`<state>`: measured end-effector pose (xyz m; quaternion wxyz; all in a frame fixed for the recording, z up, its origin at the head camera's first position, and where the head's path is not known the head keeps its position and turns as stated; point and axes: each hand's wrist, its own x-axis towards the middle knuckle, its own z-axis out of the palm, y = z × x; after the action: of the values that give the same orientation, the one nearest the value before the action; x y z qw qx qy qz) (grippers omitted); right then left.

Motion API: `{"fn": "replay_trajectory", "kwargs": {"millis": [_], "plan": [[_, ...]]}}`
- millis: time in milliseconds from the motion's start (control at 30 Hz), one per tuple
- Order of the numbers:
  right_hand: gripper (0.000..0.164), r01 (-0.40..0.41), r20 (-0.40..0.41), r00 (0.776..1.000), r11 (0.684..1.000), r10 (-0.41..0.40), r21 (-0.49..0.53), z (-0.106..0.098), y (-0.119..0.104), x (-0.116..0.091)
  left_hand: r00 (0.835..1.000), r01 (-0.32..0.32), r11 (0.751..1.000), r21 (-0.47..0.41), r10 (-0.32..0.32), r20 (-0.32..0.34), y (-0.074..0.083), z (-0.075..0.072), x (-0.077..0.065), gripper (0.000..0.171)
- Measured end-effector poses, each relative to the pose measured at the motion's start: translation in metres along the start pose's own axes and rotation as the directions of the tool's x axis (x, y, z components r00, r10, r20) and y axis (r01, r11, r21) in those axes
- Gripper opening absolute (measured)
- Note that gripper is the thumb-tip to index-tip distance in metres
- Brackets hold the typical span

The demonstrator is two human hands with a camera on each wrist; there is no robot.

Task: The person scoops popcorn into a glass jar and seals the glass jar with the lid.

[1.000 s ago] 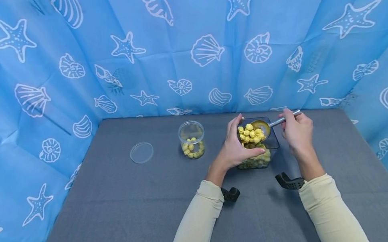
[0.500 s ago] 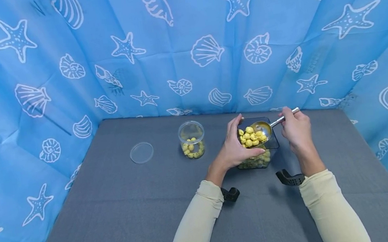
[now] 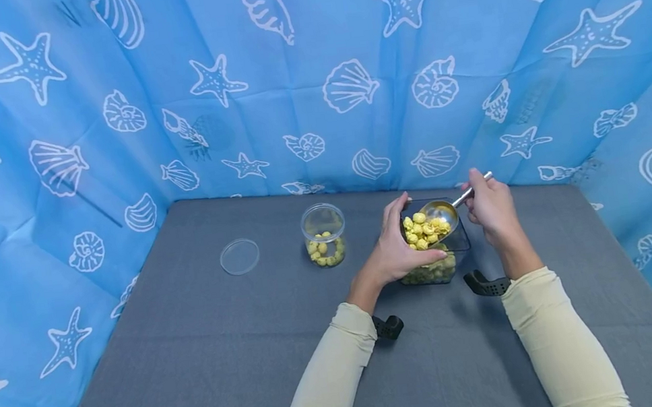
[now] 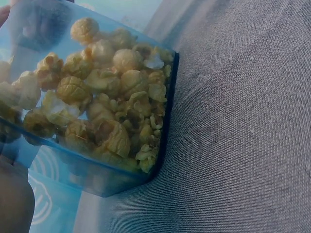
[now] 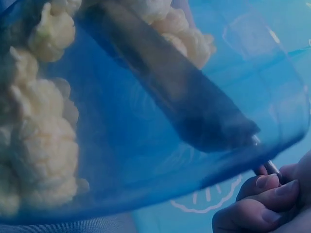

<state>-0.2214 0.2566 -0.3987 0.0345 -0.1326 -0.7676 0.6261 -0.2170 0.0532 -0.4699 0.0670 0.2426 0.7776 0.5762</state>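
Note:
My left hand grips a clear square container from its left side, thumb along the near rim and fingers at the far rim. Yellow popcorn fills its lower part, seen through the wall in the left wrist view. My right hand holds a metal scoop by its handle, fingers curled round it. The scoop's bowl is inside the container with popcorn at its lip. Through the clear wall in the right wrist view, the scoop appears as a dark slanted shape, with the curled fingers below.
A round clear jar with some popcorn at its bottom stands left of the container. Farther left lies a clear round lid on the grey tablecloth. A blue curtain with shell prints closes off the back and sides.
My right hand has shifted slightly left and away from me, tilting the scoop's handle up more steeply. The left hand and container stay nearly in place.

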Motion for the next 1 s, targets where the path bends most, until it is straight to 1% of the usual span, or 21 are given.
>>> {"fn": "replay_trajectory", "kwargs": {"millis": [233,333,433,600,700,867,1000], "plan": [[0.046,-0.021,0.104,0.994,1.000,0.020,0.013,-0.004,0.004,0.012,1.000,0.003,1.000,-0.003,-0.003,-0.001,0.000,-0.001,0.000,0.120],[0.046,-0.031,0.142,0.990,0.998,0.023,0.055,-0.005,0.004,0.014,1.000,-0.002,1.000,-0.004,0.002,0.004,-0.001,0.000,0.000,0.120],[0.046,-0.029,0.162,0.987,0.996,0.015,0.085,-0.005,0.004,0.016,1.000,-0.008,1.000,-0.015,0.009,0.008,-0.001,0.000,0.000,0.119],[0.046,-0.037,0.159,0.987,0.994,0.021,0.099,-0.004,0.004,0.017,1.000,-0.016,1.000,-0.023,0.016,0.009,-0.003,-0.001,0.001,0.120],[0.047,-0.045,0.137,0.990,0.994,0.031,0.096,-0.003,0.003,0.017,1.000,-0.017,1.000,-0.022,0.017,0.010,-0.002,-0.001,0.001,0.119],[0.049,-0.048,0.089,0.995,0.992,0.038,0.113,-0.002,0.000,0.016,1.000,0.008,1.000,-0.021,-0.007,0.014,0.000,-0.001,0.000,0.119],[0.047,-0.040,0.065,0.997,0.989,0.031,0.143,-0.001,-0.003,0.016,1.000,0.018,1.000,-0.024,-0.018,0.013,0.000,-0.002,0.000,0.120]]}}
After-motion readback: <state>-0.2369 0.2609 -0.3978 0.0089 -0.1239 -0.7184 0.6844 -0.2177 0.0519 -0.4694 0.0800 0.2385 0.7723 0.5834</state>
